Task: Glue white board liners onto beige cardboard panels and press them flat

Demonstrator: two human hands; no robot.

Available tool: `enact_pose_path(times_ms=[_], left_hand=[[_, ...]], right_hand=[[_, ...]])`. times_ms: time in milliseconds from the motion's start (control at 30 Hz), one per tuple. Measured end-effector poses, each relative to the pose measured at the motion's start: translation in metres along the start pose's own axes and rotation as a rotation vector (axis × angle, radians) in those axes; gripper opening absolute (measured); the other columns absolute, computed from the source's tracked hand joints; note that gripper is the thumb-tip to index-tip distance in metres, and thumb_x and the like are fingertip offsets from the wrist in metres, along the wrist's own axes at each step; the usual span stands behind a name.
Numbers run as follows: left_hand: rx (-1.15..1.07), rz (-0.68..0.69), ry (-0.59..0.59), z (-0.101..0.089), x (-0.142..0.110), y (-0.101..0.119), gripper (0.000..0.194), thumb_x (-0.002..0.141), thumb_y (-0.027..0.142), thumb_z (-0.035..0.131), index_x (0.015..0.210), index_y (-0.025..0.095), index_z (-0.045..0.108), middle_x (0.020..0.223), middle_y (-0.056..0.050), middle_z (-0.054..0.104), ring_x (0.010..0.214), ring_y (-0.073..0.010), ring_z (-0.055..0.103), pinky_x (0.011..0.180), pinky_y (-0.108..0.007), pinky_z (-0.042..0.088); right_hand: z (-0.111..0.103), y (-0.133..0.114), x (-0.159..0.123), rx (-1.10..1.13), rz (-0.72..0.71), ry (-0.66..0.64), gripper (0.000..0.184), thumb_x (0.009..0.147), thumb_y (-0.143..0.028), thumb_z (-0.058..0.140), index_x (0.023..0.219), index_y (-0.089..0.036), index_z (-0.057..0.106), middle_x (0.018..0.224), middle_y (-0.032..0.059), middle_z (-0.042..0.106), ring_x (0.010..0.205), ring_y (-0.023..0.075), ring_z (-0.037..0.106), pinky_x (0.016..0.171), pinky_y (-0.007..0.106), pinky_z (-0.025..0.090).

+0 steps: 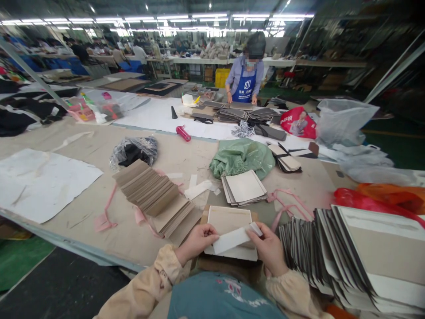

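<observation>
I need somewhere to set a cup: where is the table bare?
Nearly bare: tabletop between white sheet and bagged black bundle; also between pink object and green fringed cloth. Crowded: around the held white strip, between brown boards and panel pile.

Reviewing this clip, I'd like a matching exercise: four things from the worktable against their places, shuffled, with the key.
Things:
1. flat white strip
2. row of brown rectangular cards
3. green fringed cloth bundle
4. leaning stack of pale, dark-edged panels

Places:
A. to the right of the right hand
B. held in the fingers of both hands
C. just behind a small pile of whitish square panels
D. beyond and left of the left hand

Pairs: 1-B, 2-D, 3-C, 4-A
</observation>
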State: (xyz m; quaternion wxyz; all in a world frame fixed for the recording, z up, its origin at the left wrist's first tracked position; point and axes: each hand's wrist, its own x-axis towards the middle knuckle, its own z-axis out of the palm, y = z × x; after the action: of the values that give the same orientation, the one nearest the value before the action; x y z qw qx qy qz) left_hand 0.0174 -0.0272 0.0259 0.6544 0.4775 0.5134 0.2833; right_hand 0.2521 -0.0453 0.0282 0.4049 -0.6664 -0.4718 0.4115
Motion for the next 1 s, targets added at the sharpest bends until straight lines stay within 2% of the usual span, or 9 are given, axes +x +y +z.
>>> enact_pose_path(times_ms=[133,233,333,433,600,767,1000], left_hand=[[0.075,0.078,0.068,-0.005,0.016,0.000,0.025,0.067,0.035,0.067,0.070,0.013,0.055,0.059,0.003,0.052,0.053,-0.0083,0.045,0.050,-0.019,0.032],[0.173,0.180,0.156,-0.009,0.027,-0.001,0.017,0.073,0.030,0.062,0.074,0.016,0.053,0.062,0.003,0.054,0.057,-0.0100,0.050,0.054,-0.020,0.038],[0.514,0.321,0.248,-0.017,0.034,0.000,0.009,0.080,0.026,0.056,0.082,0.018,0.054,0.071,0.000,0.059,0.067,-0.0134,0.056,0.063,-0.024,0.042],[0.911,0.432,0.230,-0.025,0.042,0.004,0.006,0.086,0.022,0.049,0.089,0.019,0.054,0.079,-0.002,0.061,0.075,-0.0163,0.058,0.069,-0.027,0.043],[1.301,0.442,0.218,-0.022,0.061,0.012,0.010,0.090,0.021,0.044,0.091,0.018,0.054,0.081,-0.005,0.062,0.076,-0.0195,0.059,0.067,-0.029,0.042],[1.441,0.461,0.196,-0.015,0.076,0.016,0.013,0.090,0.017,0.041,0.088,0.017,0.054,0.079,-0.006,0.061,0.074,-0.0199,0.058,0.065,-0.030,0.041],[1.499,0.494,0.181,-0.014,0.080,0.016,0.017,0.089,0.014,0.039,0.089,0.016,0.056,0.077,-0.007,0.058,0.074,-0.0216,0.057,0.067,-0.032,0.041]], right_hand=[[0.004,0.007,0.010,-0.143,-0.023,-0.003,0.034,0.072,-0.047,0.062,0.088,-0.018,0.064,0.077,0.0007,0.064,0.073,0.0192,0.057,0.070,0.030,0.044],[0.008,0.008,0.017,-0.185,-0.034,0.001,0.034,0.072,-0.048,0.061,0.089,-0.018,0.063,0.075,0.0008,0.065,0.070,0.0185,0.058,0.066,0.029,0.045],[0.009,0.013,0.026,-0.195,-0.032,0.036,0.041,0.072,-0.051,0.058,0.094,-0.017,0.062,0.076,0.0030,0.066,0.065,0.0177,0.059,0.062,0.028,0.047],[0.009,0.018,0.034,-0.253,-0.044,0.044,0.038,0.073,-0.051,0.055,0.093,-0.019,0.062,0.078,0.0027,0.066,0.067,0.0174,0.059,0.064,0.029,0.046],[0.010,0.012,0.047,-0.429,-0.085,0.056,0.025,0.075,-0.043,0.055,0.086,-0.023,0.061,0.075,0.0004,0.064,0.074,0.0191,0.058,0.069,0.031,0.041],[0.011,0.007,0.055,-0.569,-0.139,0.076,0.018,0.077,-0.037,0.053,0.087,-0.024,0.060,0.076,-0.0001,0.063,0.077,0.0188,0.055,0.066,0.028,0.037],[0.011,0.012,0.060,-0.684,-0.201,0.078,0.020,0.079,-0.036,0.051,0.091,-0.022,0.061,0.074,-0.0004,0.061,0.074,0.0172,0.053,0.066,0.027,0.035]])
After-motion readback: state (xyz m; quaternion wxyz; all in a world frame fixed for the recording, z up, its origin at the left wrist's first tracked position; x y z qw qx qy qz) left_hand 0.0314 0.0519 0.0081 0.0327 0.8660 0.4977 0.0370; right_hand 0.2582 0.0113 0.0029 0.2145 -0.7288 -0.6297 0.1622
